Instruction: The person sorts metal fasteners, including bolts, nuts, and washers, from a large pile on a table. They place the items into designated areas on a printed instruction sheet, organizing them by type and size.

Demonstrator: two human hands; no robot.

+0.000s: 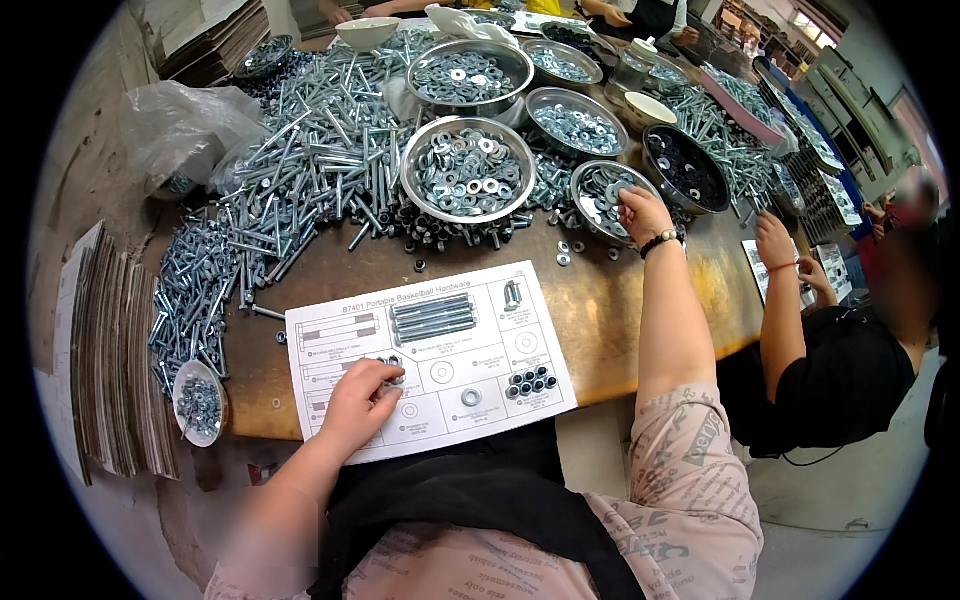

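Observation:
My left hand rests on the printed hardware sheet, its fingers curled by small metal parts that they partly cover; what they hold, if anything, is hidden. My right hand reaches to a steel bowl of large flat washers, fingertips pinched together among them; I cannot make out what is between them. On the sheet lie a row of long bolts, a small dark-and-silver bundle of hardware, a single washer and several dark-centred nuts.
A large heap of bolts covers the table's left and back. Steel bowls of washers stand mid-table, beside a bowl of black parts. A white dish of small hardware sits at the left edge. A co-worker works at right.

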